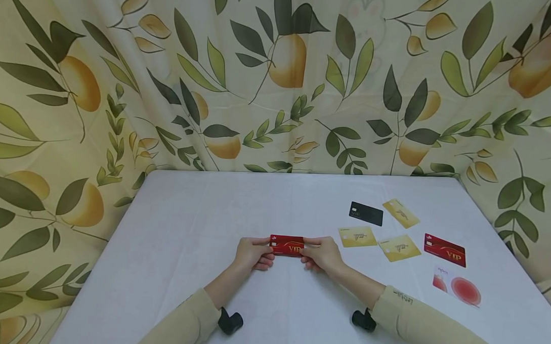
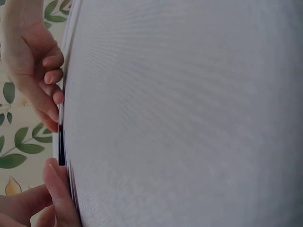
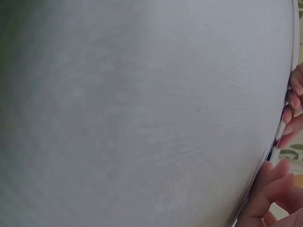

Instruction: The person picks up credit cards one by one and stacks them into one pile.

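Near the middle of the table, a red VIP card (image 1: 286,242) lies level between both hands, its gold lettering facing up. My left hand (image 1: 254,254) pinches its left end with thumb and fingers. At the opposite end, my right hand (image 1: 323,253) pinches it the same way. Both wrist views catch the card edge-on, as a thin dark strip (image 2: 61,146) close over the cloth, with fingertips at each end. Whether other cards lie beneath the red one, I cannot tell.
Right of the hands lie a black card (image 1: 366,213), several gold cards (image 1: 357,236), another red VIP card (image 1: 445,250) and a white card with a pink circle (image 1: 457,286). A white cloth covers the table (image 1: 188,204). Behind hangs a leaf-and-fruit patterned curtain (image 1: 277,116).
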A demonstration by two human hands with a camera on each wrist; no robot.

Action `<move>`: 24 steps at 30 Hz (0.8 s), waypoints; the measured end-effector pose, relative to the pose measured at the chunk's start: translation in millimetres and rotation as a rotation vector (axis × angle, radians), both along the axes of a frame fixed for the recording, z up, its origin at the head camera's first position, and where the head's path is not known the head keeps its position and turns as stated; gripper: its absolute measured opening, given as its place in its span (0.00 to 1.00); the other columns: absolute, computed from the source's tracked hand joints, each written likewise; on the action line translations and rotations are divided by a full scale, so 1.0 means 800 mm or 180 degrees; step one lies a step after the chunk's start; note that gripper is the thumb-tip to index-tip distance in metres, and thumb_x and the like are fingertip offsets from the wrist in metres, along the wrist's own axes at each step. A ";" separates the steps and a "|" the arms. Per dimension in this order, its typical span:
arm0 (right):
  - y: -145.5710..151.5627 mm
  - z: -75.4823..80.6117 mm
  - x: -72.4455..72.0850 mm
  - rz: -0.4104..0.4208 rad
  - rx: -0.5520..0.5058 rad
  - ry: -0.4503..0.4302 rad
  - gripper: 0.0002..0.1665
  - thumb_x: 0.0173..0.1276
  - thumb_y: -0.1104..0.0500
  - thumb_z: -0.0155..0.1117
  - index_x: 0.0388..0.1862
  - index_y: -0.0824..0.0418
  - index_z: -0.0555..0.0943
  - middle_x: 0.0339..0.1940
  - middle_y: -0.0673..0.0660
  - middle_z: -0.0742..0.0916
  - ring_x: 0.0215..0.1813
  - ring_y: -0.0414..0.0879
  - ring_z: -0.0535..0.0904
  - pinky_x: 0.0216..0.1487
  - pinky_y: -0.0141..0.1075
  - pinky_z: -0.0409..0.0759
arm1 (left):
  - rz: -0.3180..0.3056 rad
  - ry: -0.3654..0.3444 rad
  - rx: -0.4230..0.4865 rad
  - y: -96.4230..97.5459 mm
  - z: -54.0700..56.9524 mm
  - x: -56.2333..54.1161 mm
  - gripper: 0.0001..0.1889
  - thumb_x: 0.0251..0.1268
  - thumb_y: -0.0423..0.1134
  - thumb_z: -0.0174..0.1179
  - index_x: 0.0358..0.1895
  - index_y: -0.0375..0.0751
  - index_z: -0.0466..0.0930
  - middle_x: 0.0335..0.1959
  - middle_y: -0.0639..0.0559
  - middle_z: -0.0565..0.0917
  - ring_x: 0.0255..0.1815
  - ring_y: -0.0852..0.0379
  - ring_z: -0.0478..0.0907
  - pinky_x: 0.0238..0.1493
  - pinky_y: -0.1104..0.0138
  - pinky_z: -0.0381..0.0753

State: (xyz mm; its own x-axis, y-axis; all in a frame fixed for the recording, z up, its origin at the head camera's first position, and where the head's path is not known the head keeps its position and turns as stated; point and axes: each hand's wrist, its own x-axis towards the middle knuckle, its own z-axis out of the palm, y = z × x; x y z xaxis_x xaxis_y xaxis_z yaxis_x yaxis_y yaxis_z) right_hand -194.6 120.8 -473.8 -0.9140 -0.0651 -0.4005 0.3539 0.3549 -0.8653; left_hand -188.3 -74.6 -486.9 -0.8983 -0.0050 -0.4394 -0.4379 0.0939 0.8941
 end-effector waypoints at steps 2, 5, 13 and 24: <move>0.000 -0.001 0.000 -0.0002 0.0024 0.0008 0.25 0.61 0.62 0.63 0.58 0.68 0.73 0.17 0.57 0.83 0.12 0.41 0.75 0.14 0.25 0.68 | -0.0006 0.0013 -0.0018 0.000 0.000 0.000 0.18 0.60 0.32 0.58 0.54 0.31 0.75 0.20 0.46 0.83 0.15 0.58 0.80 0.21 0.66 0.82; -0.001 0.000 0.000 -0.0023 0.0080 0.0018 0.25 0.61 0.62 0.63 0.57 0.68 0.74 0.17 0.57 0.83 0.13 0.42 0.76 0.14 0.25 0.69 | -0.0007 0.0029 -0.0042 0.000 0.002 -0.001 0.18 0.59 0.32 0.59 0.54 0.31 0.75 0.21 0.45 0.83 0.16 0.57 0.81 0.22 0.66 0.82; -0.006 0.004 0.000 -0.0002 0.0279 0.0098 0.25 0.60 0.62 0.64 0.56 0.68 0.74 0.18 0.56 0.83 0.14 0.42 0.77 0.15 0.27 0.73 | -0.0019 0.0110 -0.0099 0.000 -0.001 -0.003 0.18 0.58 0.32 0.60 0.52 0.30 0.76 0.20 0.44 0.83 0.16 0.57 0.81 0.21 0.65 0.82; -0.008 0.002 0.001 -0.0006 0.0399 0.0179 0.25 0.58 0.64 0.66 0.55 0.66 0.75 0.15 0.55 0.83 0.13 0.41 0.77 0.14 0.29 0.75 | 0.0009 0.0254 -0.0202 -0.002 -0.003 -0.001 0.17 0.57 0.30 0.60 0.51 0.30 0.77 0.16 0.45 0.81 0.13 0.59 0.78 0.19 0.67 0.81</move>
